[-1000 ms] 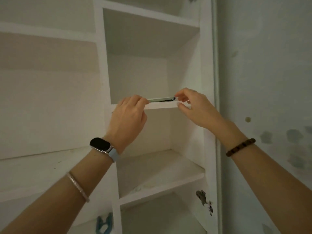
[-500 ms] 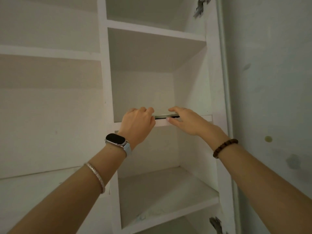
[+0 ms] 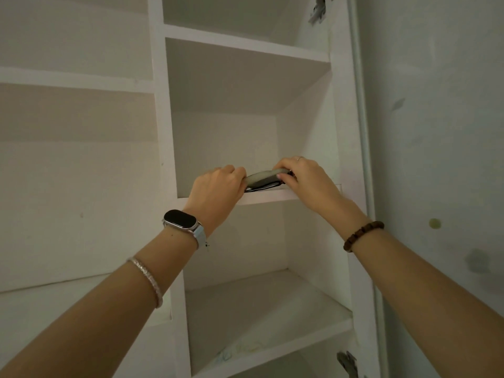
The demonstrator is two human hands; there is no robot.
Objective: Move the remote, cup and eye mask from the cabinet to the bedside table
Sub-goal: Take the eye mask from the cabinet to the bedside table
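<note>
Pinching both ends of the eye mask point(image 3: 262, 177), left grip point(image 3: 218, 186) and right grip point(image 3: 304, 175) may snag its strap point(image 3: 261, 188) on the shelf point(image 3: 268, 199).

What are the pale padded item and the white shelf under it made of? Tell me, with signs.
The pale grey-green padded eye mask: likely soft matte fabric; it arches limply, its edge rounded and puffy. The white cabinet shelf: probably painted or laminated board, matte, with a flat square edge.
</note>
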